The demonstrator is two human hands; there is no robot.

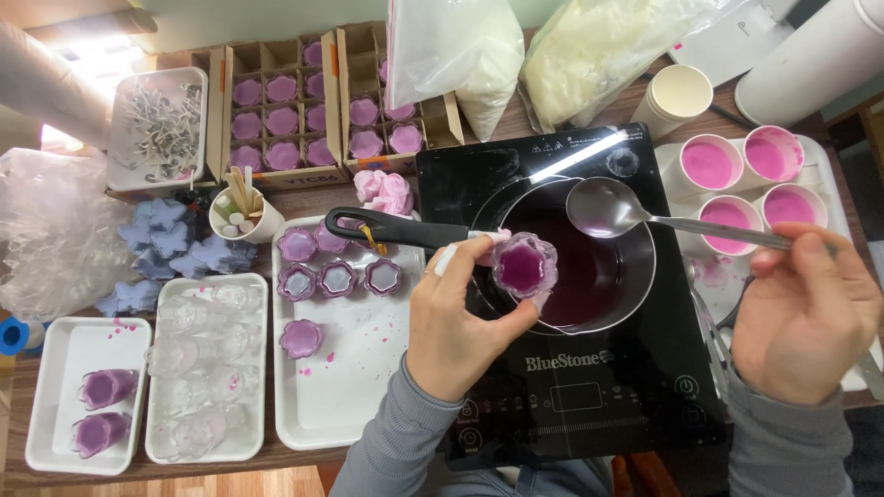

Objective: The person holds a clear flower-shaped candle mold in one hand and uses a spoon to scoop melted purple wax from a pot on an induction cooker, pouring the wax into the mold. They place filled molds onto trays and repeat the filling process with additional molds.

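The left hand [451, 322] pinches a small clear flower-shaped glass cup filled with purple liquid [523, 265] between thumb and fingertips, holding it over the near left rim of the round metal saucepan of dark purple liquid [589, 276]. The right hand [806, 308], at three o'clock from the pan, has its fingers pressed around the handle of a long steel spoon [608, 207], whose bowl hangs above the pan at about twelve o'clock from the cup. The pan sits on a black induction hob [645, 396], its black handle pointing towards nine o'clock. At nine o'clock from the cup, a white tray [345, 387] carries more filled flower cups. At one o'clock from the pan stand four white cups of pink liquid [746, 179]. At eleven o'clock, cardboard boxes [276, 110] hold rows of purple cups.
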